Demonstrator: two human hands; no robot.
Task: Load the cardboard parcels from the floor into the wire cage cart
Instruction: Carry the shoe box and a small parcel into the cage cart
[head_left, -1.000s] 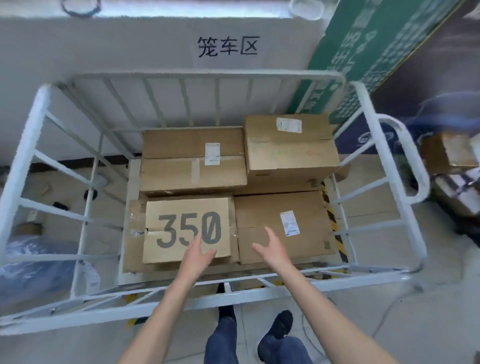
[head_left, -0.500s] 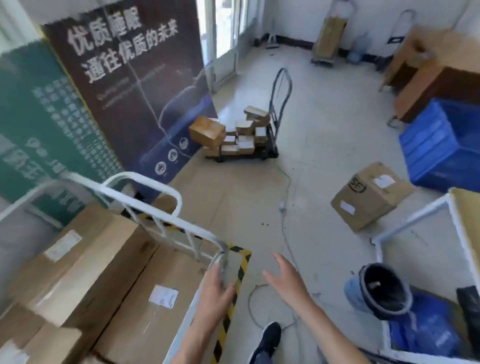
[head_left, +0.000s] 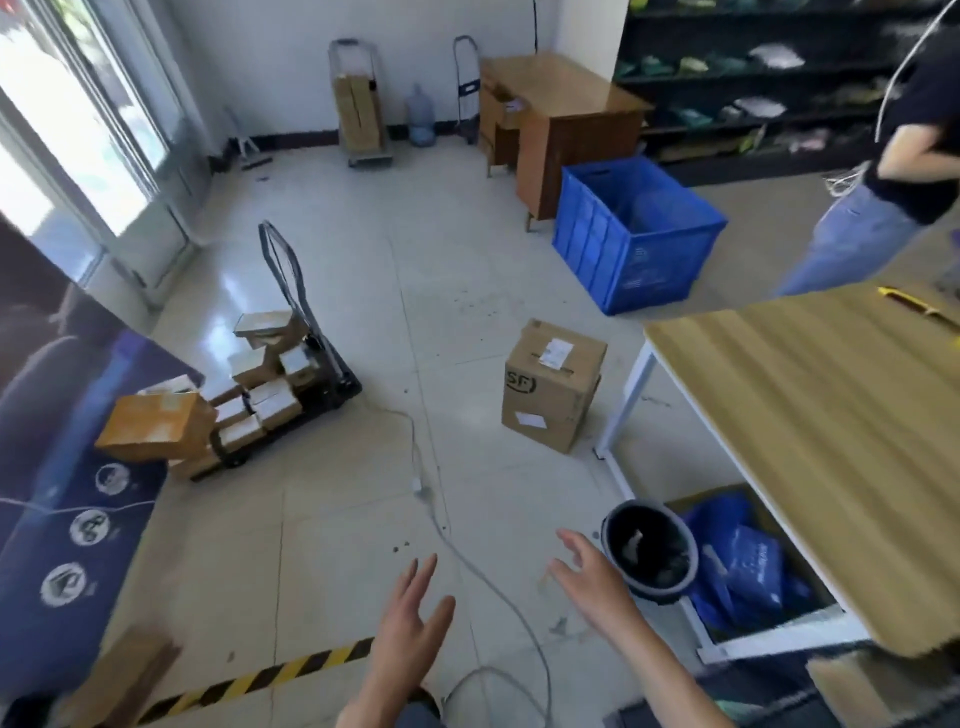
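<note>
Here the tiled floor (head_left: 337, 519) fills most of the view. A wood-topped bench (head_left: 810, 441) stands at right, with a box of blue bags (head_left: 748, 566) under it. Farther off, a blue crate (head_left: 636, 234) sits open; what it holds cannot be made out. A hand truck (head_left: 306, 364) at left carries a heap of small parcels (head_left: 265, 384). One cardboard parcel (head_left: 550, 384) stands alone on the floor, near the bench leg. A black bucket (head_left: 649, 553) holds some scraps. Both hands, left hand (head_left: 413, 623) and right hand (head_left: 589, 577), reach forward with fingers spread, each grip empty.
</note>
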